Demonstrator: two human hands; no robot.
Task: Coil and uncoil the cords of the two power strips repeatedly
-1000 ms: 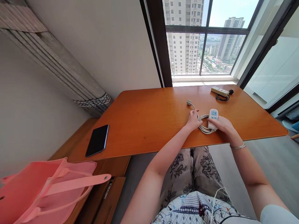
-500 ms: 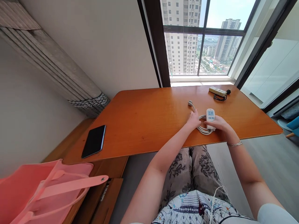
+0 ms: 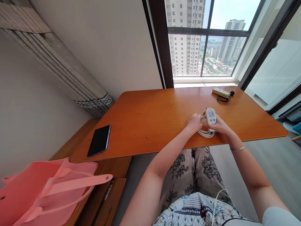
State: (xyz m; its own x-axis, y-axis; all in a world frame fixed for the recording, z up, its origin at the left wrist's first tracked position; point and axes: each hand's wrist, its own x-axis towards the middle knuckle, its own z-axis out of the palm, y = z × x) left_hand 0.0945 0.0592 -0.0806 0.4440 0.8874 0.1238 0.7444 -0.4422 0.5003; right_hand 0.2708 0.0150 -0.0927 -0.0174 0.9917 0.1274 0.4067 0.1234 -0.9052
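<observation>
A white power strip (image 3: 211, 116) with blue-grey socket faces is held near the table's front edge, in my right hand (image 3: 220, 125), which wraps its right side and lower end. Its white cord (image 3: 206, 134) is coiled in loops around and below the strip. My left hand (image 3: 194, 122) is closed on the left side of the coil, its fingers gripping the cord. The plug is not clearly visible now; part of the cord is hidden behind my left fingers and the strip.
On the wooden table (image 3: 145, 116), a second power strip (image 3: 221, 92), cream with a black cord, lies at the back right. A dark tablet (image 3: 99, 140) lies at the left. A pink bag (image 3: 58, 188) stands at the lower left. Beyond the table is a window (image 3: 207, 53).
The plug that stuck out beyond my left hand no longer shows there. My left hand has drawn in against the coil, and the power strip is tilted slightly. The camera view has shifted a little.
</observation>
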